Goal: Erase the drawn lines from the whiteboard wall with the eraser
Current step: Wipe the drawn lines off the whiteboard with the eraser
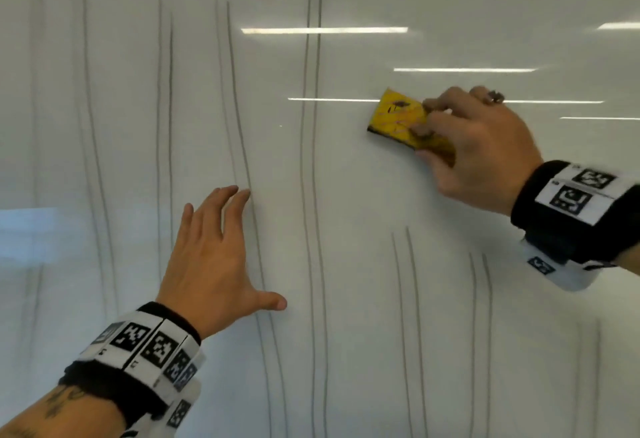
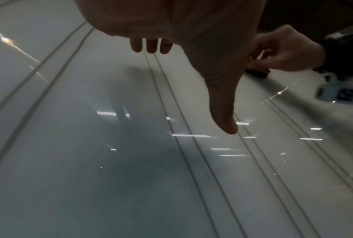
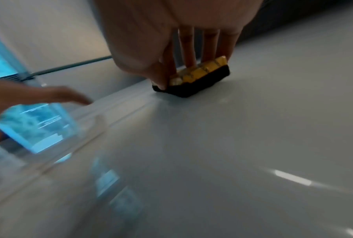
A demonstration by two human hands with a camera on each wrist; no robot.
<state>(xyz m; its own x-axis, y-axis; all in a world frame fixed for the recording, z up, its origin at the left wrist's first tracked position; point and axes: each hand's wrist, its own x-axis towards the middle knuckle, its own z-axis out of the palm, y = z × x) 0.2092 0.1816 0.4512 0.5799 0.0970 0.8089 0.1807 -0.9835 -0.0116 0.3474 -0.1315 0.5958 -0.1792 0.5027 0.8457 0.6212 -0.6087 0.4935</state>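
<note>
On whiteboard wall (image 1: 450,5), right hand (image 1: 481,147) gripping eraser (image 1: 398,119), left hand (image 1: 211,261) flat over lines (image 1: 313,195)

Spread left hand (image 2: 191,40) over lined whiteboard (image 2: 90,177)

Glossy smooth whiteboard wall (image 1: 381,195); eraser (image 1: 398,119) pad seemingly felt

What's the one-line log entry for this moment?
right hand: grips eraser, pad on whiteboard wall | left hand: open, over lines | lines remain
</note>
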